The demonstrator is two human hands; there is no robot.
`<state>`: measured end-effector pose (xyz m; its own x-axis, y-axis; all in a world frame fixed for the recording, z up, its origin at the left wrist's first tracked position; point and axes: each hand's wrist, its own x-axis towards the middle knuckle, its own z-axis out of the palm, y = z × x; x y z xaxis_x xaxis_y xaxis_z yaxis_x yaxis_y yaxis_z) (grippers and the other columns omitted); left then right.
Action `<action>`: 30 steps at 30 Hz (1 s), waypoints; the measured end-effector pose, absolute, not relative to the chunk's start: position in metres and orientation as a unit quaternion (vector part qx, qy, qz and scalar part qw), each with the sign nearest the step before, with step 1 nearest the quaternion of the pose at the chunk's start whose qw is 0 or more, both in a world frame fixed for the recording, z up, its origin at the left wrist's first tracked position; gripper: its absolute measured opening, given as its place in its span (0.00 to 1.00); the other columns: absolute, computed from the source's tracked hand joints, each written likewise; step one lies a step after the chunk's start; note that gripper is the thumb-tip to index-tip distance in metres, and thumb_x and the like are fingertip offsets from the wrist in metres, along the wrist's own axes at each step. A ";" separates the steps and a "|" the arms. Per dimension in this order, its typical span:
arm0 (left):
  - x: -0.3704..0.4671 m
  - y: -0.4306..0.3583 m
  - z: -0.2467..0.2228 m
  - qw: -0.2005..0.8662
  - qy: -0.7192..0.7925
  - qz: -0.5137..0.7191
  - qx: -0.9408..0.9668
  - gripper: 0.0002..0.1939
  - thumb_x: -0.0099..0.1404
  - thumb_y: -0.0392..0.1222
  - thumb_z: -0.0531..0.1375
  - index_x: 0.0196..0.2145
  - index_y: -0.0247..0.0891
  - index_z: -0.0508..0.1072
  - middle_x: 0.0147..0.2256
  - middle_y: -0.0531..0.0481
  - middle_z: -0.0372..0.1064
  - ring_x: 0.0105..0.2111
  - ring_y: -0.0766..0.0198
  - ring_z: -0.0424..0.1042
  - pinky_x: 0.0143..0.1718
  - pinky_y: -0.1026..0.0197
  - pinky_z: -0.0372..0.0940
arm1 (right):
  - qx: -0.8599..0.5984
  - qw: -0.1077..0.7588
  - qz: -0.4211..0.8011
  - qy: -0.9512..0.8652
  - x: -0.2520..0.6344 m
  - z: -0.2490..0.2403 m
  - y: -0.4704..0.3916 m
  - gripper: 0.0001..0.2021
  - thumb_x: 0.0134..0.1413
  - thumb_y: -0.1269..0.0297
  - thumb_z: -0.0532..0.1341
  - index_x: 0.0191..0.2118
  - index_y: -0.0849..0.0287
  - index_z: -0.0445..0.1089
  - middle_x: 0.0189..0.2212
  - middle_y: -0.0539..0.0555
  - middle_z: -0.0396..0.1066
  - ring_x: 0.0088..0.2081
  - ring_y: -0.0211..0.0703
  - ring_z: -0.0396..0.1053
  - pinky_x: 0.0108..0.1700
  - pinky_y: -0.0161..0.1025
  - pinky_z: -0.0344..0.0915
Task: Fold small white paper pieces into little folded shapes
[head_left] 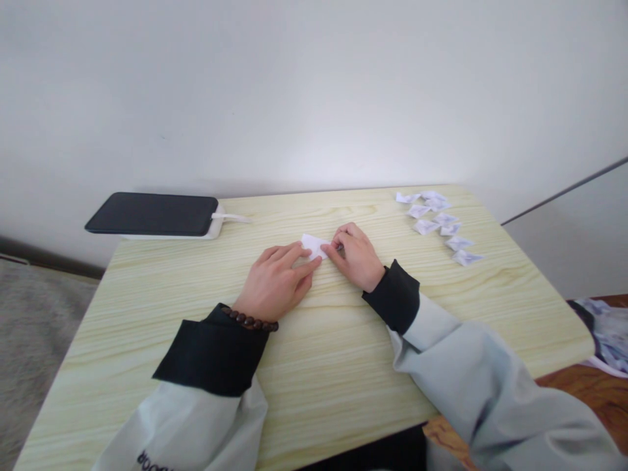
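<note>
A small piece of folded white paper (314, 246) lies on the table in front of me, between my two hands. My left hand (277, 278) holds it down from the left, with the thumb and fingertips on its near and left edges. On the other side, my right hand (357, 256) has its thumb on the paper's right end and its fingers curled, pinching there. The fingertips partly cover the paper. Several small folded white paper boats (426, 227) stand grouped at the table's far right.
The pale wood-grain table (338, 366) meets a white wall (314, 98) at the back. At the far left a black phone (154, 213) rests on a white block, with a white cable (233, 217) beside it. Crumpled fabric (608, 333) lies beyond the right edge.
</note>
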<state>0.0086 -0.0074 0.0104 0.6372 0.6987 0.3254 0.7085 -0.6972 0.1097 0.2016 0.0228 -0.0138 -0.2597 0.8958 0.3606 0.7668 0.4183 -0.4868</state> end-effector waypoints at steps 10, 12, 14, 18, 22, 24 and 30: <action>0.010 -0.009 0.011 0.017 -0.395 -0.166 -0.903 0.16 0.64 0.40 0.52 0.47 0.44 0.73 0.47 0.47 0.70 0.50 0.55 0.67 0.49 0.50 0.63 | -0.544 0.278 0.092 -0.786 0.199 -0.010 0.021 0.09 0.55 0.62 0.57 0.27 0.60 0.63 0.31 0.56 0.63 0.36 0.45 0.63 0.42 0.43 0.62; 0.011 -0.009 0.012 0.017 -0.397 -0.164 -0.903 0.16 0.64 0.39 0.52 0.46 0.44 0.73 0.47 0.48 0.70 0.50 0.55 0.67 0.49 0.50 0.63 | -0.544 0.279 0.091 -0.786 0.199 -0.010 0.021 0.09 0.55 0.62 0.57 0.26 0.60 0.63 0.30 0.56 0.63 0.36 0.45 0.63 0.42 0.43 0.62; 0.013 -0.010 0.013 0.021 -0.398 -0.166 -0.902 0.15 0.63 0.39 0.52 0.46 0.43 0.73 0.47 0.47 0.70 0.50 0.54 0.67 0.49 0.49 0.63 | -0.543 0.284 0.094 -0.785 0.198 -0.010 0.021 0.09 0.55 0.62 0.57 0.26 0.59 0.62 0.30 0.56 0.62 0.36 0.45 0.63 0.41 0.43 0.63; 0.014 -0.011 0.013 0.027 -0.406 -0.175 -0.897 0.15 0.62 0.39 0.53 0.44 0.43 0.74 0.46 0.47 0.71 0.49 0.54 0.67 0.48 0.50 0.63 | -0.536 0.314 0.112 -0.775 0.202 -0.012 0.022 0.07 0.54 0.62 0.57 0.30 0.59 0.62 0.33 0.56 0.60 0.37 0.45 0.63 0.41 0.43 0.63; 0.013 -0.011 0.013 0.022 -0.408 -0.182 -0.894 0.15 0.61 0.38 0.53 0.44 0.44 0.74 0.45 0.48 0.71 0.48 0.55 0.68 0.48 0.51 0.64 | -0.507 0.341 0.157 -0.776 0.207 -0.012 0.022 0.06 0.51 0.64 0.57 0.35 0.59 0.61 0.37 0.57 0.59 0.36 0.43 0.62 0.39 0.42 0.64; 0.013 -0.011 0.012 0.022 -0.409 -0.183 -0.894 0.16 0.61 0.38 0.53 0.45 0.44 0.74 0.45 0.48 0.71 0.49 0.55 0.67 0.48 0.51 0.63 | -0.494 0.340 0.161 -0.783 0.208 -0.012 0.022 0.10 0.48 0.64 0.60 0.36 0.59 0.60 0.38 0.57 0.59 0.37 0.44 0.61 0.39 0.42 0.64; 0.013 -0.011 0.012 0.019 -0.408 -0.185 -0.894 0.15 0.61 0.38 0.53 0.44 0.44 0.74 0.45 0.48 0.71 0.48 0.55 0.67 0.48 0.50 0.63 | -0.480 0.324 0.199 -0.791 0.211 -0.010 0.024 0.11 0.46 0.67 0.60 0.37 0.58 0.59 0.40 0.56 0.57 0.37 0.43 0.59 0.40 0.43 0.63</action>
<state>0.0134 -0.0106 0.0118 0.5995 0.7218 0.3458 0.7357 -0.6671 0.1173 0.2112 0.0240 -0.0099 -0.3305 0.8876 0.3209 0.6301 0.4606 -0.6252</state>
